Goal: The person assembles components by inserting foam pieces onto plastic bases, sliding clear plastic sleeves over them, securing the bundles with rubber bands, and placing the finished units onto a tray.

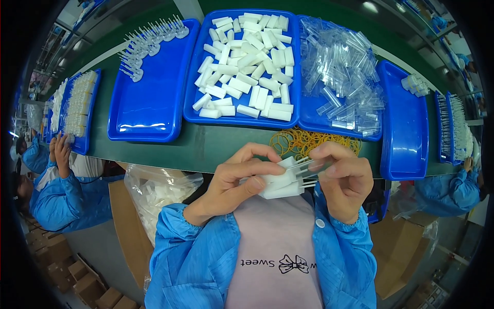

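Observation:
My left hand (241,177) is closed round a small bundle of white foam blocks (282,185), thumb in front and fingers behind. Thin pale stems stick out of the bundle toward the right. Between the thumb and fingers of my right hand (343,177) is a clear plastic tube (307,169), its left end against the bundle. Both hands are held in front of my chest, just off the table's near edge. A pile of yellow rubber bands (293,142) lies on the table right behind them.
Blue trays line the green table (216,149): one with white foam blocks (242,67), one with clear tubes (339,72), one with stemmed white parts (154,41), one with a small finished-looking cluster (415,85). A plastic bag (154,193) of white pieces hangs below left. Co-workers in blue sit at both sides.

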The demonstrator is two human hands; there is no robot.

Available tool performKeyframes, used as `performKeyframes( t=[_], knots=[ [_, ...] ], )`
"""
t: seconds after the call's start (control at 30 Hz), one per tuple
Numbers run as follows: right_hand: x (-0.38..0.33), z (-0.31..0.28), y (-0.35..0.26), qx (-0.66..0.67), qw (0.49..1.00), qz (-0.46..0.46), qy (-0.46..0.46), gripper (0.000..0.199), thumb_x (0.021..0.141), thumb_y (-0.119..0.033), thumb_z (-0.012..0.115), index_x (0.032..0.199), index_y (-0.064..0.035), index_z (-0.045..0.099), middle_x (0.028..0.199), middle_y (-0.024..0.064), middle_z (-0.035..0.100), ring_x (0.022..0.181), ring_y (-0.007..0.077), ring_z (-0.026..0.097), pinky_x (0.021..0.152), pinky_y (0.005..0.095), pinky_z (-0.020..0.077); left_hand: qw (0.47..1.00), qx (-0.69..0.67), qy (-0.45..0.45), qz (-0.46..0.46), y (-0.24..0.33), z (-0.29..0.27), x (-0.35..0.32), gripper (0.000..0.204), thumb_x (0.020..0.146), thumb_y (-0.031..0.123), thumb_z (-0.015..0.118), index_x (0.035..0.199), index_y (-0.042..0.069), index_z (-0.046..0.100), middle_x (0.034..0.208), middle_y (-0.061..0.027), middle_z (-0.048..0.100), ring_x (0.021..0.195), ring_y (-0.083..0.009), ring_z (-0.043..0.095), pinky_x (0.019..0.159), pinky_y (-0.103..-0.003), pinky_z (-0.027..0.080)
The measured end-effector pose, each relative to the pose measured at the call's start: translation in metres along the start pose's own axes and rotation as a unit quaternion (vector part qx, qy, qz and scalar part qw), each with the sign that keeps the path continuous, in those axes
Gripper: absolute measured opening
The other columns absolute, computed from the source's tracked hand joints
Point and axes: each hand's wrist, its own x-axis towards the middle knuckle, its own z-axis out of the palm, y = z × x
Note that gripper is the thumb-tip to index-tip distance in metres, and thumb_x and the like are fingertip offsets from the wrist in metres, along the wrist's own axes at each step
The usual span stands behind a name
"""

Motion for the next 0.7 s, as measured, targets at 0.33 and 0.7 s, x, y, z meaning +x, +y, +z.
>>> performKeyframes(
  t=[0.33, 0.7],
  knots=[
    [0.0076, -0.0066, -0.0029, -0.029, 0.996, 0.081, -0.024, 0.022, 0.081, 0.005, 0.062, 0.102, 0.0024, 0.059, 0.100, 0.0164, 0.064, 0.097, 0.0237, 0.061, 0.083, 0.0335, 0.0483, 0.966, 0.223, 0.048, 0.121, 0.0031, 0.0037, -0.0029, 0.027, 0.087, 0.011, 0.062, 0.112, 0.003, 0.066, 0.121, -0.0155, 0.048, 0.093, -0.0222, 0.060, 0.076, -0.030, 0.051],
    [0.0089, -0.0006, -0.0015, -0.062, 0.997, 0.009, -0.042, 0.018, 0.078, 0.002, 0.068, 0.096, 0.0007, 0.062, 0.098, 0.0153, 0.065, 0.088, 0.0229, 0.064, 0.075, 0.0303, 0.0508, 0.985, 0.160, 0.059, 0.015, 0.0003, 0.0043, 0.0005, 0.037, 0.072, 0.016, 0.079, 0.105, 0.004, 0.069, 0.118, -0.0110, 0.054, 0.087, -0.0164, 0.063, 0.078, -0.029, 0.049]
  ],
)
